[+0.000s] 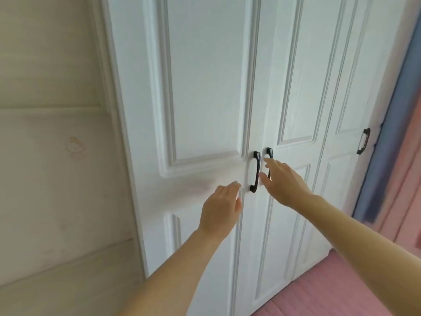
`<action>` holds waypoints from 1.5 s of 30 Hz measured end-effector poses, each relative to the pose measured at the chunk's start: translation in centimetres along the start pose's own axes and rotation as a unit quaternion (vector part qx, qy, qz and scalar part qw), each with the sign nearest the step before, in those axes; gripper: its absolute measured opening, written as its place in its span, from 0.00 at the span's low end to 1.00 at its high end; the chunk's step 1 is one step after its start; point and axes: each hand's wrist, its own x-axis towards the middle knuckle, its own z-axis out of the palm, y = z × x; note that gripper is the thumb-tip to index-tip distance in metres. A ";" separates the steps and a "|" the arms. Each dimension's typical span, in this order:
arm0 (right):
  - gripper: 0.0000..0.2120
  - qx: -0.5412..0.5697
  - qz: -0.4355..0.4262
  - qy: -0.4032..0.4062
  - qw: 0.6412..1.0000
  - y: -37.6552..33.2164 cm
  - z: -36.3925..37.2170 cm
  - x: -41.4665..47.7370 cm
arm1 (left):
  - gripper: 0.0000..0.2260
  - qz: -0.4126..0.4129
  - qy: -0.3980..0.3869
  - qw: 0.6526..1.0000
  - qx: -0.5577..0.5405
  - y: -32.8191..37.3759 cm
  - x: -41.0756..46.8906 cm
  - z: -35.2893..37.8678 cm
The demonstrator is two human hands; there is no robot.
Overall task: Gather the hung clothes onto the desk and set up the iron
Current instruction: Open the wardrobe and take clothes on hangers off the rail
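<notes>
Far left: cream panelled wall (52, 156) with a faint pinkish mark (76, 148). It meets the wardrobe's side edge directly, with no gap.

Left door (205, 87): white, raised panel mouldings, closed. Left handle (255, 172): black bow pull, upright, on the door's right stile beside the centre seam, fully in view.

Left hand (219, 210): palm towards the door, fingers (232, 187) straight and close together, holding nothing. The fingertips lie just left of the left handle's lower end, with a narrow strip of door showing between them. Motion blur, so contact with the door face cannot be told.

Centre seam: the two doors meet edge to edge and flush.

Right handle (269, 153): same black pull, just right of the seam. Only the top mount and a short piece lower down show.

Right hand (287, 181): fingers (271, 163) extended and slightly fanned, gripping nothing. The forefinger tip lies over the right handle's upper part and the thumb reaches towards the seam. Touching or just in front: cannot tell.

Right door (296, 87): closed, same panelling. Interior hidden; what hangs behind cannot be seen.

Third door (355, 87): closed, with its own handle (363, 141) near its right edge, well apart from both hands.

Far right: a blue strip (391, 144), blurred, and a pink wall (410, 190). Pink floor (330, 288) gives open room below and right of the doors.
</notes>
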 end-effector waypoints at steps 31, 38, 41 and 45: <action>0.17 0.409 0.047 -0.014 0.911 2.8 -1.4 9.7 | 0.08 -0.311 0.031 0.908 -0.278 6.4 6.3 8.0; 0.13 0.468 0.051 0.000 0.882 3.9 -2.5 5.7 | 0.04 -0.278 0.022 0.926 -0.256 7.8 4.7 6.9; 0.12 0.484 0.060 0.022 0.873 3.7 -3.4 3.1 | 0.04 -0.253 0.004 0.930 -0.265 8.8 3.4 6.0; 0.11 0.464 0.066 0.069 0.881 3.0 -4.8 -0.6 | 0.04 -0.217 0.002 0.938 -0.270 10.4 1.6 3.9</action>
